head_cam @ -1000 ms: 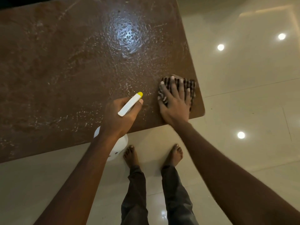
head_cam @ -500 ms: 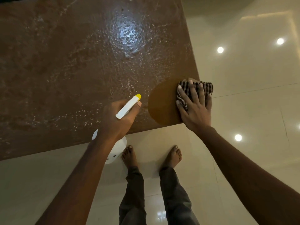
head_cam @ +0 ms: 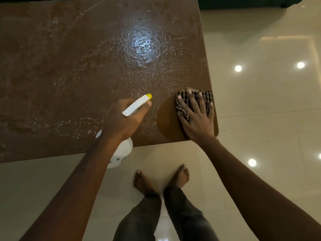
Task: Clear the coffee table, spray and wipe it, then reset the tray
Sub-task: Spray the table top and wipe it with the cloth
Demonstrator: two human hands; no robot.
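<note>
The coffee table (head_cam: 69, 66) fills the upper left of the view: a brown stone-like top, its surface beaded with fine spray droplets over most of its area and carrying one bright light reflection near the middle. At the near right corner a rounded patch (head_cam: 166, 122) reads smooth and free of droplets. The glossy cream tile floor (head_cam: 260, 119) surrounds the table on the near and right sides and shows several round light reflections. The person stands at the near edge, in dark trousers (head_cam: 173, 214) and with bare feet (head_cam: 161, 180) on the tiles. The left hand (head_cam: 125, 119) is wrapped closed around the neck of a white spray bottle (head_cam: 121, 152), thumb lying along the head; the yellow-tipped nozzle (head_cam: 148, 96) points across the table top, and the bottle body hangs just past the near table edge, above the floor. The right hand (head_cam: 196, 117) lies flat, fingers spread and extended, pressing a dark checked cloth (head_cam: 206, 97) onto the table at the near right corner, beside the smooth patch. The cloth shows beyond the fingertips and beside the thumb; it reaches the right table edge.
</note>
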